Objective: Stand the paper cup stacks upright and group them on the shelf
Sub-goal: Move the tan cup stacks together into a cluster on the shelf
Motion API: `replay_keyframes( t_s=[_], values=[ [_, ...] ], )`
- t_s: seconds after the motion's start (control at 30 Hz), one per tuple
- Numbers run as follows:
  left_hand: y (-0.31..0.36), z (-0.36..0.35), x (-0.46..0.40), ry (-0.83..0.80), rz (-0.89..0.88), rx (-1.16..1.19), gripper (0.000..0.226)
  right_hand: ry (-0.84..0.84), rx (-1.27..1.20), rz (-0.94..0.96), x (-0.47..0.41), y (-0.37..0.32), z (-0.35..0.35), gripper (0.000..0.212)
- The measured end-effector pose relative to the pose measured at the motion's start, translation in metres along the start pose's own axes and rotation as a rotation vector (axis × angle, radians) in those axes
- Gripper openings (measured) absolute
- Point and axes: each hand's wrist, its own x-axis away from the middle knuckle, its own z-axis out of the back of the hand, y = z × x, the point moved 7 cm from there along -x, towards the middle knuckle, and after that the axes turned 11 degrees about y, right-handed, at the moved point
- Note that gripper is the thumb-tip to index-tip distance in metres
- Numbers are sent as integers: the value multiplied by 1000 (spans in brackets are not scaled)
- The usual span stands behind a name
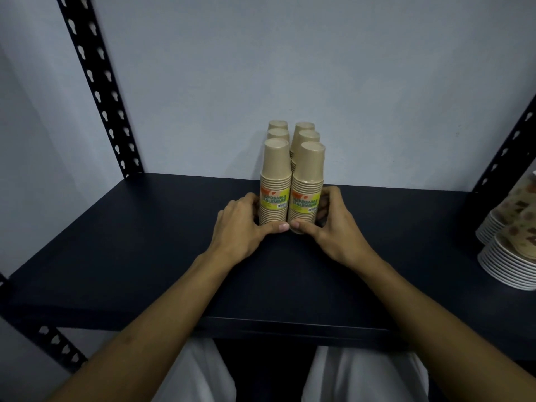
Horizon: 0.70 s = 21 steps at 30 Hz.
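Several tan paper cup stacks stand upright in two tight rows at the middle back of the dark shelf (130, 256). The front left stack (275, 181) and the front right stack (308, 184) carry yellow labels. My left hand (243, 230) cups the base of the front left stack, thumb across its front. On the other side, my right hand (333, 224) wraps the base of the front right stack the same way. The two thumbs nearly meet. The rear stacks (304, 133) are mostly hidden behind the front ones.
Patterned cup stacks with white rims (510, 250) lie at the shelf's right edge. Black perforated uprights stand at the back left (98, 91) and right (504, 146). A pale wall closes the back. The shelf's front edge (290, 326) is near my legs.
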Motion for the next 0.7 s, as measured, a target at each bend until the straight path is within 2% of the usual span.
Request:
replay_keyframes(
  t_s=[0.17,0.3,0.43,0.53,0.57,0.63,0.7],
  values=[
    [2,2,1,2,1,22,74,-8,-31,-16,0,-2,-1,62],
    [-5,2,4,-20,55,107,88,-17,-129,-45,2,-3,8,70],
    [-17,14,5,-17,181,293,103,132,-305,-98,3,-7,33,47],
    [-19,26,-3,23,288,475,101,167,-330,-182,-11,0,38,36],
    [-19,27,-7,23,328,524,108,168,-341,-208,-20,1,37,34],
    [-15,25,-19,12,391,600,122,176,-383,-258,-39,0,31,41],
    [-4,18,-34,-5,421,679,114,173,-466,-321,-59,0,20,61]
  ],
)
